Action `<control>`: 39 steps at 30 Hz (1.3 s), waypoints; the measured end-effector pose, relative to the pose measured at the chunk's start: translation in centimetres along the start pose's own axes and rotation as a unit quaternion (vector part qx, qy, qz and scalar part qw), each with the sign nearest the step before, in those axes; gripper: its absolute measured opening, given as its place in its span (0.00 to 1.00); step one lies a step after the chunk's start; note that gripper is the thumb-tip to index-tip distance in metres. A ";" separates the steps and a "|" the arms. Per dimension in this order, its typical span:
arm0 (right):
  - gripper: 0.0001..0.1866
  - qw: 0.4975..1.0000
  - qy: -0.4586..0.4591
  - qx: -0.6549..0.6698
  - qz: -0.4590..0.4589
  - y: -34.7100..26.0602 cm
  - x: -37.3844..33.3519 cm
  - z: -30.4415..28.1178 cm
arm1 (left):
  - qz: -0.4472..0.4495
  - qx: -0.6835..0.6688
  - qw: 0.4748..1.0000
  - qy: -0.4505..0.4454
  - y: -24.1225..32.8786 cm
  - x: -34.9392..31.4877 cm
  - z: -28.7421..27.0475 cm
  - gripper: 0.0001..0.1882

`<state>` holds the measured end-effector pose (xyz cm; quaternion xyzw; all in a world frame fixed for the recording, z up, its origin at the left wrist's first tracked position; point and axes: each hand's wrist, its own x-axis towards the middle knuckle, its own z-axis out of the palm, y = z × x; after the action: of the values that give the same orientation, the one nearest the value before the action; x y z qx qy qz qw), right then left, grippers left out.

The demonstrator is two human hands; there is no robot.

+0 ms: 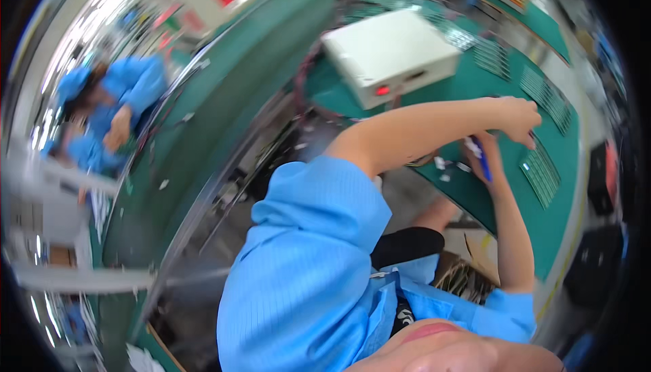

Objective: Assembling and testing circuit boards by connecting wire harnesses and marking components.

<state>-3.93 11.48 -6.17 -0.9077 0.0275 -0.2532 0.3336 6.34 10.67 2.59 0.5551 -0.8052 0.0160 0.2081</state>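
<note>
My left arm reaches across the green bench top, and my left hand (pixel 519 118) is curled closed over the work spot. Something small and dark shows at its fingertips; I cannot make out what it is. Just below and behind it, my right hand (pixel 494 157) is wrapped round a slim blue-handled tool (pixel 484 165), whose tip is hidden. A green circuit board panel (pixel 540 175) lies right beside both hands; whether the left fingers touch it is unclear. Small white pieces (pixel 444 168) are scattered by the bench's near edge, left of my right hand.
A beige metal box (pixel 393 53) with a red switch stands left of my hands. More circuit board panels (pixel 546 99) lie beyond them. A long green line (pixel 196 114) runs at left, with a co-worker in blue (pixel 115 111) across it. Black containers (pixel 593 263) stand at right.
</note>
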 end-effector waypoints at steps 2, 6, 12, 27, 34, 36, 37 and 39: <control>0.05 0.997 0.011 0.033 0.074 -0.7 0.3 -0.3 | -0.098 -0.132 0.981 -0.101 -2.2 -3.5 -2.7 0.27; 0.05 0.988 0.062 0.067 0.126 -1.6 0.9 -0.1 | -0.133 -0.153 0.977 -0.062 -5.3 -13.1 -3.5 0.20; 0.10 0.991 0.000 0.082 0.110 -1.3 0.9 0.1 | -0.083 -0.249 0.950 0.167 -4.3 -16.8 0.9 0.18; 0.09 0.989 0.125 -0.066 0.035 1.0 1.3 0.6 | -0.238 -0.342 0.884 0.210 -0.7 -17.4 -0.8 0.17; 0.12 0.993 0.108 -0.046 0.029 0.2 1.4 0.3 | -0.317 -0.589 0.737 0.104 -0.5 -14.7 -0.4 0.11; 0.13 0.993 0.105 -0.016 0.052 0.3 1.3 0.1 | -0.339 -0.639 0.681 0.114 -1.7 -14.1 -0.1 0.09; 0.12 0.993 0.096 -0.019 0.060 0.5 1.3 0.1 | -0.333 -0.636 0.685 0.123 -2.5 -13.9 0.1 0.07; 0.12 0.992 0.100 -0.030 0.075 0.9 1.1 0.0 | -0.321 -0.618 0.707 0.122 -3.5 -13.8 0.6 0.08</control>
<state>-2.89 10.59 -6.26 -0.8827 0.1362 -0.3165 0.3196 13.45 21.40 -3.57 0.5204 -0.3750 -0.4858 0.5938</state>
